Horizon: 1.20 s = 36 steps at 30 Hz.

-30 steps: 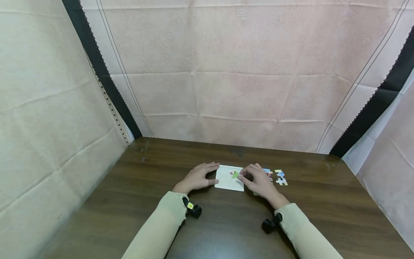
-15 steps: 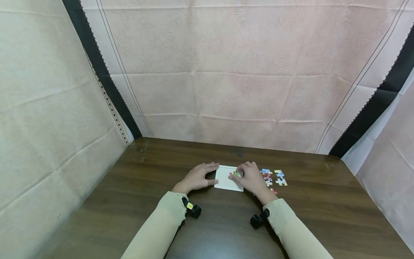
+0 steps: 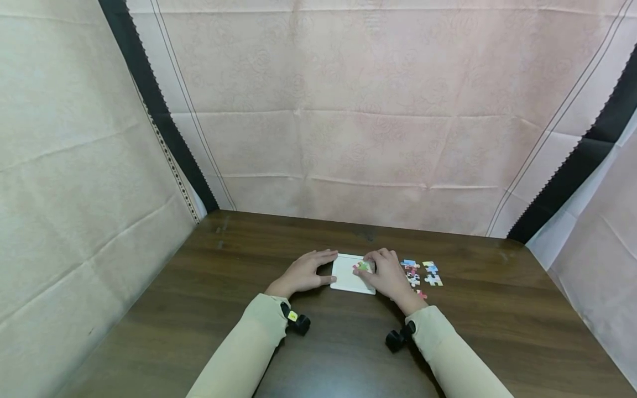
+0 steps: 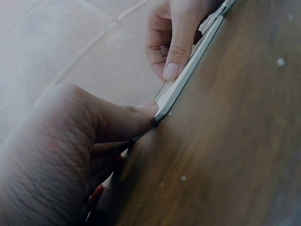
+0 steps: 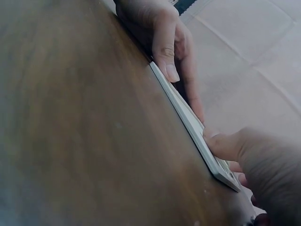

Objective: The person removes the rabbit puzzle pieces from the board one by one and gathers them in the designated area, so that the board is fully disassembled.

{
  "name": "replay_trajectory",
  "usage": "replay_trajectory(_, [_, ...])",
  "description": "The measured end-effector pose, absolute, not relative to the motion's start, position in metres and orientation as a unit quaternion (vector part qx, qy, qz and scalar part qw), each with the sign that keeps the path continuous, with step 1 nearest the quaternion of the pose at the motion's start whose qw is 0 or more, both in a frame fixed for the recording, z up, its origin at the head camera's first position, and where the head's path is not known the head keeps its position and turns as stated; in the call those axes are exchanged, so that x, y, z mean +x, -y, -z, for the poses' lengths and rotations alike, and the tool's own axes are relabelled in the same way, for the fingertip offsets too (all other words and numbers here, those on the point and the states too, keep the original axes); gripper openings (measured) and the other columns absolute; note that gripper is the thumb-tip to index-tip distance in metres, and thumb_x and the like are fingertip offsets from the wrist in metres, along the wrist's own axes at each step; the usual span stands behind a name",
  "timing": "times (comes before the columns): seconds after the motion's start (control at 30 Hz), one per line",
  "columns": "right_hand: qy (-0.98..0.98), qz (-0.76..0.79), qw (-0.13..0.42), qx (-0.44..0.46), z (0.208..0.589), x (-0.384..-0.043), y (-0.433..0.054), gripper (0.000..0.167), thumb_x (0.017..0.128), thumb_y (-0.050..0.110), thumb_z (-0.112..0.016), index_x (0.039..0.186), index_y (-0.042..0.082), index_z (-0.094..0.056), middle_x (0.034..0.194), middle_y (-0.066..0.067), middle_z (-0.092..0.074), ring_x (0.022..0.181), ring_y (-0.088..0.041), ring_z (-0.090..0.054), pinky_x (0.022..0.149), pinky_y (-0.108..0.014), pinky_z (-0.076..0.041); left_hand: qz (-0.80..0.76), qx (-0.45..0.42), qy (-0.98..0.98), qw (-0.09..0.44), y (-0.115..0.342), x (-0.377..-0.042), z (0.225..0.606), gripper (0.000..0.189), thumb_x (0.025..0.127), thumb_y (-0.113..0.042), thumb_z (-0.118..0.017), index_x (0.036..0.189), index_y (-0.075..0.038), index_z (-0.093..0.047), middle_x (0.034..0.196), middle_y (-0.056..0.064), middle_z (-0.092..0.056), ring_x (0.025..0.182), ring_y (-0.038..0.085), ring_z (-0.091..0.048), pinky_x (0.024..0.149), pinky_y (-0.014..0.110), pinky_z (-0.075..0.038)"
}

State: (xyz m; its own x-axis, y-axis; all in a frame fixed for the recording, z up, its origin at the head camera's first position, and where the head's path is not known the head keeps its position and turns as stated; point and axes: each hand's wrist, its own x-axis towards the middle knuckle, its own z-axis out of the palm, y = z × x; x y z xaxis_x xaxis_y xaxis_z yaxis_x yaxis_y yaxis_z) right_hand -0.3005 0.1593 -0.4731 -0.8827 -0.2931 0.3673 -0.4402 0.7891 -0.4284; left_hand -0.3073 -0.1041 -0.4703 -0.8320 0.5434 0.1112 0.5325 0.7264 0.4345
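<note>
A white puzzle tray (image 3: pixel 345 276) lies on the brown table, with colourful jigsaw pieces (image 3: pixel 364 266) on its right part. My left hand (image 3: pixel 302 272) rests at the tray's left edge, fingers extended to the far corner and thumb on the near corner. In the left wrist view that thumb touches the rim of the tray (image 4: pixel 188 70). My right hand (image 3: pixel 390 275) is over the tray's right side, thumb and bent fingers pinching a jigsaw piece down on it. The hand mostly hides that piece. The right wrist view shows the right thumb (image 5: pixel 223 145) on the tray.
Several loose jigsaw pieces (image 3: pixel 432 273) lie right of the tray, others (image 3: pixel 412 271) close beside my right hand. The dark wood table (image 3: pixel 239 309) reaches back to a pale cloth wall (image 3: pixel 348 138), with more cloth at both sides.
My right hand has moved left, farther over the tray, and then stayed there, uncovering loose pieces on the right. My left hand has kept its place.
</note>
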Motion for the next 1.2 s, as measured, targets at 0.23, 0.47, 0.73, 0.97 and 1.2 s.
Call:
replay_trajectory(0.23, [0.928,-0.272,0.12,0.226,0.4735,-0.3015,-0.1585,0.03,0.091,0.037,-0.076,0.107,0.013,-0.075,0.111,-0.007,-0.061,0.101,-0.026,-0.049,0.081,-0.045,-0.047,-0.232,0.297,-0.926,0.009,0.1047,-0.3071,0.4703,0.071,0.096,-0.051,-0.063,0.156,-0.022,-0.04,0.161,-0.003,-0.034,0.15,0.024,-0.027,0.122,0.047,-0.02])
replay_trajectory(0.47, [0.908,-0.287,0.13,0.276,0.4746,-0.3021,-0.1575,0.014,0.095,0.027,-0.073,0.103,0.016,-0.073,0.118,-0.008,-0.063,0.109,-0.031,-0.051,0.091,-0.054,-0.045,-0.224,0.291,-0.93,0.01,0.1042,-0.3093,0.4706,0.071,0.096,-0.053,-0.062,0.156,-0.024,-0.039,0.162,-0.004,-0.034,0.15,0.023,-0.027,0.122,0.045,-0.02])
replay_trajectory(0.73, [0.929,-0.275,0.128,0.211,0.4704,-0.2994,-0.1584,0.039,0.088,0.041,-0.078,0.112,0.01,-0.073,0.118,-0.011,-0.064,0.112,-0.034,-0.054,0.093,-0.054,-0.049,-0.224,0.29,-0.93,0.011,0.1037,-0.3088,0.4705,0.071,0.096,-0.052,-0.063,0.156,-0.024,-0.04,0.161,-0.004,-0.034,0.15,0.023,-0.027,0.122,0.046,-0.02])
replay_trajectory(0.97, [0.932,-0.275,0.12,0.205,0.467,-0.2982,-0.1576,0.031,0.087,0.039,-0.08,0.099,0.012,-0.075,0.102,-0.005,-0.068,0.097,-0.028,-0.056,0.083,-0.048,-0.049,-0.229,0.288,-0.93,0.013,0.104,-0.3093,0.4717,0.07,0.096,-0.052,-0.063,0.156,-0.025,-0.04,0.162,-0.004,-0.034,0.15,0.025,-0.027,0.122,0.048,-0.021])
replay_trajectory(1.2, [0.906,-0.339,0.117,0.225,0.4712,-0.3,-0.156,0.018,0.092,0.027,-0.077,0.102,0.014,-0.067,0.091,0.004,-0.066,0.081,-0.013,-0.058,0.07,-0.035,-0.052,-0.225,0.296,-0.928,0.011,0.1037,-0.3097,0.4705,0.07,0.096,-0.05,-0.063,0.156,-0.023,-0.039,0.161,-0.004,-0.034,0.15,0.02,-0.027,0.122,0.044,-0.02])
